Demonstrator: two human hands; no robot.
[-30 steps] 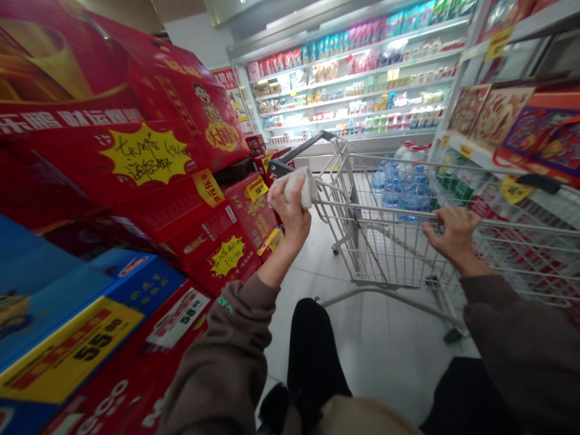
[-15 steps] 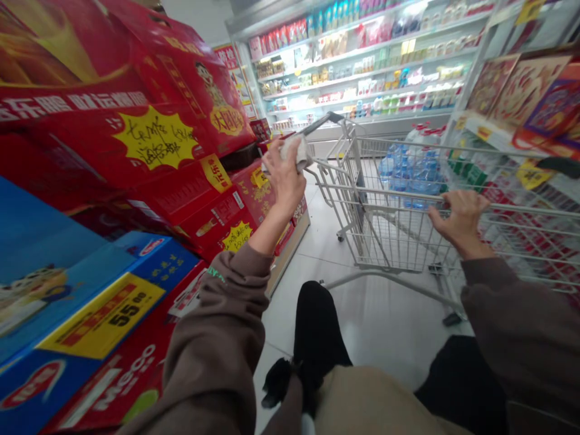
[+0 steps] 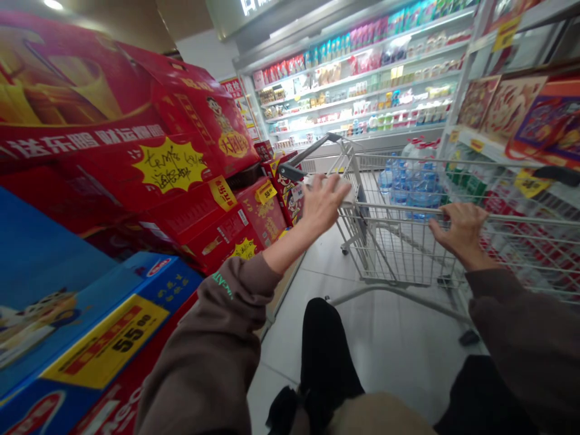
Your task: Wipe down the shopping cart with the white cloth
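My left hand [image 3: 322,202] presses a folded white cloth [image 3: 348,188] against the top rail at the handle end of a metal shopping cart [image 3: 394,209]. The hand covers most of the cloth, and only its edges show beyond the fingers. Just behind the fingers rises the cart's grey handle [image 3: 294,164]. On the right, my right hand [image 3: 462,232] is wrapped around the top rim of the cart's side, thumb on the inner side. The wire basket stands sideways in front of my knees.
Stacked red gift boxes [image 3: 190,127] and a blue carton [image 3: 181,272] with a price sign line the left. Water bottles [image 3: 414,181] stand beyond the cart. A shelf with boxes [image 3: 521,115] is at right, and a lit refrigerated display [image 3: 362,84] at the back.
My left hand has moved right with the cloth, from the handle's near end to the cart's rail. My right hand keeps its hold on the rim. The view has tilted up slightly.
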